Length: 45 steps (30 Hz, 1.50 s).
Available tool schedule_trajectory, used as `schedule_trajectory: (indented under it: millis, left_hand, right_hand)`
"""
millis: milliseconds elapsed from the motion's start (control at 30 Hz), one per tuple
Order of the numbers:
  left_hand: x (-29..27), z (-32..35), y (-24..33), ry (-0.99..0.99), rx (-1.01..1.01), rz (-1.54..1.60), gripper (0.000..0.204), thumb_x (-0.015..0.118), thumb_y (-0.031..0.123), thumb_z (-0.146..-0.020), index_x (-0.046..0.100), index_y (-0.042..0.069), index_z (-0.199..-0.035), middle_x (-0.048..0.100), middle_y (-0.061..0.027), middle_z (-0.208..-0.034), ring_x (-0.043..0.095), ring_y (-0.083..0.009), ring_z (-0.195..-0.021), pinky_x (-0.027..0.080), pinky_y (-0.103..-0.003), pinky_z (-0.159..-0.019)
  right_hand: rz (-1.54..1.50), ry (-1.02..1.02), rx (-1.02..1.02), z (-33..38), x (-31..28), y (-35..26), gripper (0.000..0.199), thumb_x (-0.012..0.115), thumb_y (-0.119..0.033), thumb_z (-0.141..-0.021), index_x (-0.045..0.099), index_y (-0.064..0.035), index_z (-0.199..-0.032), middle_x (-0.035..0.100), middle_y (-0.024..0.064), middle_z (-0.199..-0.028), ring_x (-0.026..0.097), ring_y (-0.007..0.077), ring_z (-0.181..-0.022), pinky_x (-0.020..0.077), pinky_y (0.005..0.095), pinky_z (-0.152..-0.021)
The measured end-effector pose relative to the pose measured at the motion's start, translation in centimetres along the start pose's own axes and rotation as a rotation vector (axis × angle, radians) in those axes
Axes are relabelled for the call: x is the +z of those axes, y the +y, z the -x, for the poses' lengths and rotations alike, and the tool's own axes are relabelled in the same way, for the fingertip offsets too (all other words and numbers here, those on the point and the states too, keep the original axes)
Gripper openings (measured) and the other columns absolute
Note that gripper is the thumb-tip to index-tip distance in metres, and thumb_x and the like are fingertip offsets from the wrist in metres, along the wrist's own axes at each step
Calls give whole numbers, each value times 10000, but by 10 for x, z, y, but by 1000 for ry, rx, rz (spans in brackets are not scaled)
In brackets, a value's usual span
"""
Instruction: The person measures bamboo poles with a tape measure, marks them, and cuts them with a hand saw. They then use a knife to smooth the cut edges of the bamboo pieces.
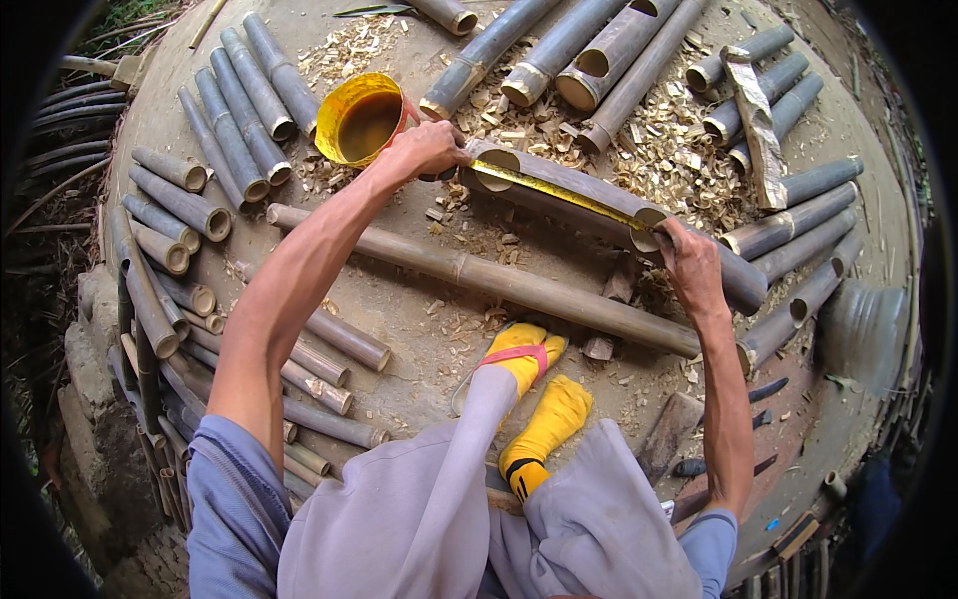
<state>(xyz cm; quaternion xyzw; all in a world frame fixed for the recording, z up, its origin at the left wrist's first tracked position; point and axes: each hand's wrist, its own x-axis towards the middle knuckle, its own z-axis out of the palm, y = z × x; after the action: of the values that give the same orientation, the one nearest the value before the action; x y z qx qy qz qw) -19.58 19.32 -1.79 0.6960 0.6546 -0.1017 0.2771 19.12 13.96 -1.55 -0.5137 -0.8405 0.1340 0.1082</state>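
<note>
Left hand (pixel 431 150): fingers curled around the near-left end of a yellow measuring tape (pixel 539 186); exact grip partly hidden. Right hand (pixel 691 262): thumb and fingers narrowed on the tape's other end, beside a notch. Tape lies taut along a notched bamboo pole (pixel 589 191), which sits beyond a longer bamboo pole (pixel 469 268). Just beyond the left hand: bucket (pixel 333 118), yellow inside, holding brown liquid (pixel 367 130), level below rim. Wood chips (pixel 689 155) strewn around. Far right: translucent ribbed vessel (pixel 866 334); contents cannot be told.
</note>
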Motion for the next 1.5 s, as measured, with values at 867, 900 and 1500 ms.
schedule_trajectory:
  millis: [867, 900, 1500]
  left_hand:
    - [1, -3, -3, -29, -7, 31, 419, 600, 421, -821, 667, 95, -1075, 677, -142, -808, 666, -244, -710, 523, -350, -635]
    - [1, -3, -3, -23, 8, 26, 423, 602, 423, -821, 666, 93, -1078, 677, -143, -810, 667, -243, -711, 524, -349, -633]
    - [-7, 1, 10, 2, -4, -42, 387, 578, 404, -835, 688, 76, -1009, 668, -193, -967, 645, -348, -923, 509, -440, -812]
  right_hand:
    - [-64, 45, -25, -1, 0, 1, 105, 616, -134, -842, 581, -78, -924, 637, 177, -732, 632, 354, -703, 487, 443, -598]
    - [-63, 46, -24, -1, 0, 1, 103, 616, -134, -842, 583, -78, -922, 637, 178, -731, 633, 352, -704, 488, 443, -598]
    - [-108, 49, -42, 4, 5, 7, 165, 609, -80, -836, 549, -72, -990, 613, 186, -770, 608, 382, -708, 480, 457, -594]
